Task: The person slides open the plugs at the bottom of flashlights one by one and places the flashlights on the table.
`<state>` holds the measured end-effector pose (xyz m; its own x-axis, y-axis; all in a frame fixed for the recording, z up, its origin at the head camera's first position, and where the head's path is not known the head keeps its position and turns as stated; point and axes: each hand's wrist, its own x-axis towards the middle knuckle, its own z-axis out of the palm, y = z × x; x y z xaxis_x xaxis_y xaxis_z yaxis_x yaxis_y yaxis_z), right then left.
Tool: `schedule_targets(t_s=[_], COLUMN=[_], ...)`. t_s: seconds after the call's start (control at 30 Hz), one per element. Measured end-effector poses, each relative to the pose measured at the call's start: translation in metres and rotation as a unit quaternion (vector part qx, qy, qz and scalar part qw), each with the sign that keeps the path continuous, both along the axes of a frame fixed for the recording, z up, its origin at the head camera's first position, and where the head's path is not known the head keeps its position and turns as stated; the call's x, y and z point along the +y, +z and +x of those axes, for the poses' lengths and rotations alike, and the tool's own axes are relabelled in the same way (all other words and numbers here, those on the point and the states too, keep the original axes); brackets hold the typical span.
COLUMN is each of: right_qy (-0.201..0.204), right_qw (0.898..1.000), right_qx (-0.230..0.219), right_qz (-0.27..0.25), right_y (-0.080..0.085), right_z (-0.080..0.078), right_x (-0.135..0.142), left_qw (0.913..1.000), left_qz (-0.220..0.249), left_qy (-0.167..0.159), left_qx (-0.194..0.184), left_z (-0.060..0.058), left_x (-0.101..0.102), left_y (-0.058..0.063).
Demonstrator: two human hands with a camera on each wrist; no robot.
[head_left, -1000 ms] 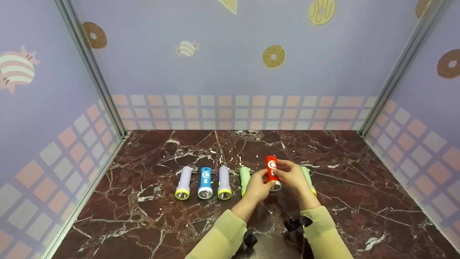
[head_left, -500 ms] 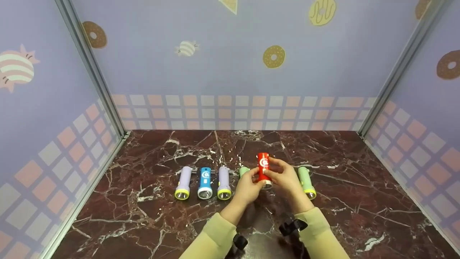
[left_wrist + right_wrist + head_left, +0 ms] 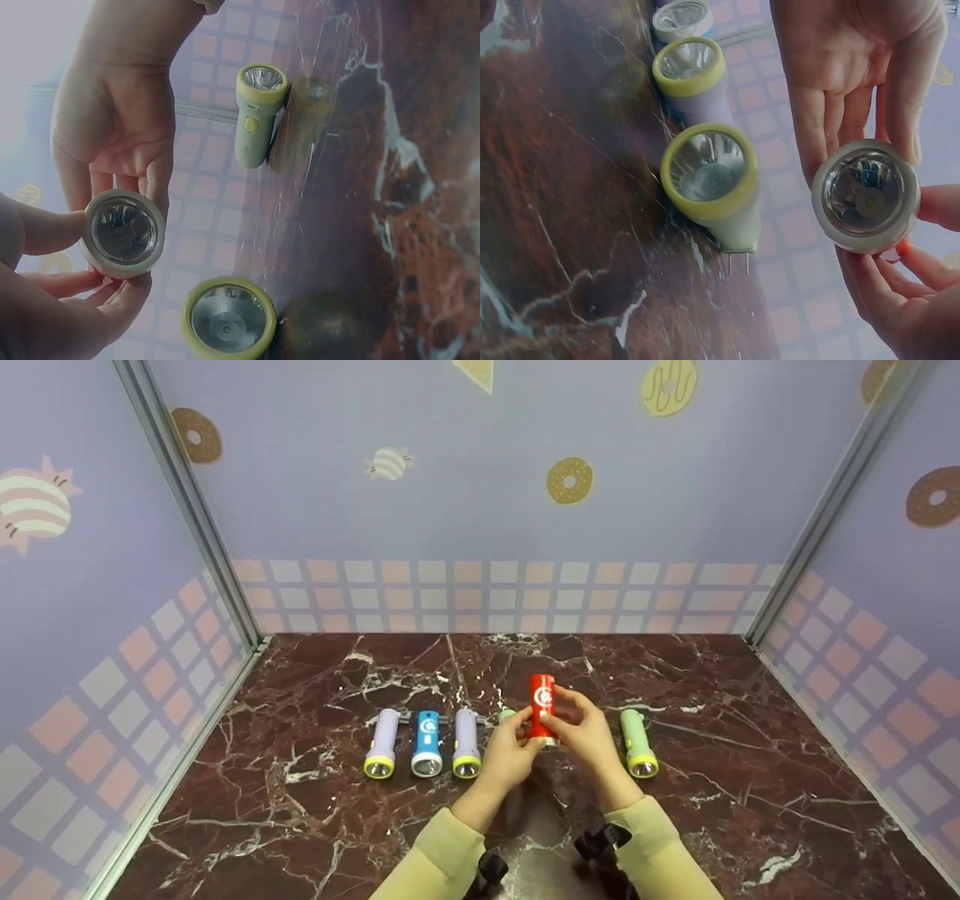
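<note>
A red flashlight with a white emblem and pale head is held raised above the table by both hands. My left hand grips it from the left, near the head end. From the right, my right hand grips it with the thumb on its front near the switch. In both wrist views the flashlight's lens faces the camera, unlit. Just behind my left hand lies a light green flashlight, mostly hidden in the head view. The right wrist view shows two metal plug prongs sticking out of it.
To the left lie a purple flashlight, a blue one and another purple one, in a row. A second light green flashlight lies to the right. Patterned walls enclose the dark marbled table.
Both hands have carried the red flashlight leftward and slightly farther back, to near the left green flashlight. The right green flashlight, partly covered before, now shows fully.
</note>
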<state>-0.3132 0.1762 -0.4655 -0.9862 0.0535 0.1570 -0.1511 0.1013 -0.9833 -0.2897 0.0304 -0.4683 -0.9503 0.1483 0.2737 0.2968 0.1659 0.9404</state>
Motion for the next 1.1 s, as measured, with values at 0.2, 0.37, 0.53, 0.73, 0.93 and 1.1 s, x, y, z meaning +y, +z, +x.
schedule_targets(t_s=[0.2,0.37,0.53,0.73,0.93,1.1], right_qy=[-0.012,-0.015,-0.020,-0.029,-0.027,-0.023], right_qw=[1.000,1.000,0.999,0.997,0.996,0.995], right_qx=[0.012,0.014,0.036,0.065,0.089,0.096], right_qz=[0.003,0.006,0.023,0.025,0.016,0.005], right_y=[-0.003,-0.005,-0.007,-0.009,-0.011,-0.015], right_z=[0.001,0.001,0.000,-0.001,-0.001,-0.001], right_x=[-0.003,-0.005,-0.005,-0.007,-0.010,-0.011], left_qw=[0.9997,0.9997,0.9999,0.9998,0.9989,0.9977], left_qz=[-0.005,0.003,0.003,0.011,0.043,0.058], left_qy=[0.013,0.010,0.008,0.012,0.021,0.033], left_qx=[0.019,0.021,0.014,0.009,0.005,0.008], left_z=[0.001,0.000,-0.001,0.000,0.000,-0.002], left_x=[-0.001,0.000,0.000,0.001,0.001,-0.002], left_y=[-0.003,-0.005,-0.006,-0.005,-0.005,-0.004])
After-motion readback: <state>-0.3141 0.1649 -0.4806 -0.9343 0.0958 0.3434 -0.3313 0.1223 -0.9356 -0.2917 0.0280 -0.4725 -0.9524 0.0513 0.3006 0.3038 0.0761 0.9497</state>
